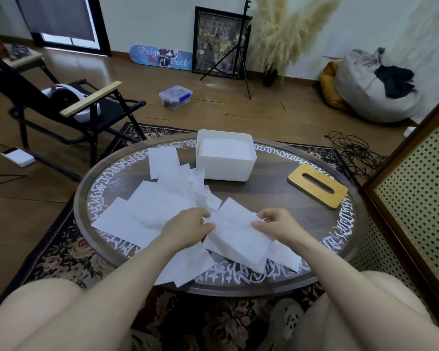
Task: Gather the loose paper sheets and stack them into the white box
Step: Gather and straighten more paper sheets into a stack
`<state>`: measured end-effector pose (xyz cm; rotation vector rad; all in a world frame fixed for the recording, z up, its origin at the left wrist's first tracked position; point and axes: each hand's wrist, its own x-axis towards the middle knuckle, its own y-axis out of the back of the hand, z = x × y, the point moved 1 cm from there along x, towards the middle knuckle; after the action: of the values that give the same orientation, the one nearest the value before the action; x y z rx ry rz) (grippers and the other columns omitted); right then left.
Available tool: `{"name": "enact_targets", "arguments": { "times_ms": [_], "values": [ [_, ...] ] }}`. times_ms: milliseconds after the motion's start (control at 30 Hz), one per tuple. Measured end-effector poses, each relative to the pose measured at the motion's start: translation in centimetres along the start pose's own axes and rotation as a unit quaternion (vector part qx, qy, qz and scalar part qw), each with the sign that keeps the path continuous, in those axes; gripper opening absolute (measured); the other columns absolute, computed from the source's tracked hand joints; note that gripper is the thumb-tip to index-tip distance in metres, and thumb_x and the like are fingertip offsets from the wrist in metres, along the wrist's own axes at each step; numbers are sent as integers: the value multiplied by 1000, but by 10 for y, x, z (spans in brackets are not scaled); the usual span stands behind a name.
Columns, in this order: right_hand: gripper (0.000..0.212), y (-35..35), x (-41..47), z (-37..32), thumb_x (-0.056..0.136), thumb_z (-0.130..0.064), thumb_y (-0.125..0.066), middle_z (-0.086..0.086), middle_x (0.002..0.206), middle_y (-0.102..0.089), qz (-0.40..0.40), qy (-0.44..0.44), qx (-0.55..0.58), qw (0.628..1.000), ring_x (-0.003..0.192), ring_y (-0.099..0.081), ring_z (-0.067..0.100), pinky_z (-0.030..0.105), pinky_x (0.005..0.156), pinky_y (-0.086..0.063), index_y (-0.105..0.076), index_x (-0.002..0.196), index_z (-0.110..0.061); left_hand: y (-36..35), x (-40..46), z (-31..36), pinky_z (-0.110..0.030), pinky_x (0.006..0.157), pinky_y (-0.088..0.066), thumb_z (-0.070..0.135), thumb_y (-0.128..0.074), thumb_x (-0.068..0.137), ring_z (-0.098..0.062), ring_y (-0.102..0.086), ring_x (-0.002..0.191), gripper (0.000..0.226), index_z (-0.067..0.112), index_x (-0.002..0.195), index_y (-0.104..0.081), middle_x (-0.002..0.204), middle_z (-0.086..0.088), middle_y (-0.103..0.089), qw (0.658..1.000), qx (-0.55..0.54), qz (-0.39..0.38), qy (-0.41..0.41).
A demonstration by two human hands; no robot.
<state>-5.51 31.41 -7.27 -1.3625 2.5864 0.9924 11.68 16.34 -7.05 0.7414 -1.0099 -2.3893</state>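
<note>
Looking down from the head camera, a round dark bench [276, 196] with white lettering around its rim carries the work. Both hands meet near its front edge: the left hand [188, 228] pinches the left end of a small stack of paper sheets [235, 236] between thumb and fingers, and the right hand [279, 224] grips the stack's right end the same way, so the stack is held between them, tilted, just above the bench. More loose sheets [150, 206] lie spread across the left half of the bench, overlapping one another, some reaching under the left forearm and over the front rim. The white box [226, 168] stands at the far side of the bench, upright and open, with white paper already inside it, well apart from the held stack. A flat wooden lid [317, 184] with a long slot lies to the right of the box. Beyond the bench, a black folding chair [69, 107] stands on the wooden floor.
</note>
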Motion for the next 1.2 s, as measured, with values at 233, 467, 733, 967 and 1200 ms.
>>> {"name": "enact_targets", "arguments": {
  "times_ms": [233,467,733,967,1200],
  "values": [
    [4,-3,-22,-16,89,-7,-64,8,86,-71,13,-16,208,978,76,-66,22,33,71,-53,-61,86,-8,-7,1,15,-32,77,-55,39,-61,91,-22,-64,102,66,8,143,-35,124,-10,-58,929,-359,-22,89],
    [11,-12,-22,-18,85,-14,-70,4,82,-73,8,-14,187,982,72,-66,14,16,52,-46,-64,91,-8,-9,-2,31,-29,60,-57,7,-55,94,-21,-66,83,14,14,104,-61,90,-2,-67,902,-427,46,51],
    [18,-16,-14,-14,84,-16,-72,8,84,-73,7,3,144,990,70,-63,16,29,74,-52,-69,92,0,-10,-5,34,-32,61,-57,9,-55,94,-15,-64,81,14,22,92,-59,91,2,-65,912,-406,42,42],
    [20,-11,11,3,79,-24,-75,-4,94,-63,46,46,-98,993,78,-53,10,34,78,-48,-65,97,-25,2,-4,20,-38,63,-55,7,-52,96,-27,-61,90,13,13,105,-59,104,-7,-64,899,-420,81,97],
    [51,-23,18,4,77,-38,-74,-4,109,-52,8,50,-332,942,110,-45,19,35,91,-37,-53,122,-26,13,-10,-3,-34,62,-52,3,-49,95,-27,-61,84,15,10,104,-59,98,-9,-64,894,-419,90,131]
  ]
}}
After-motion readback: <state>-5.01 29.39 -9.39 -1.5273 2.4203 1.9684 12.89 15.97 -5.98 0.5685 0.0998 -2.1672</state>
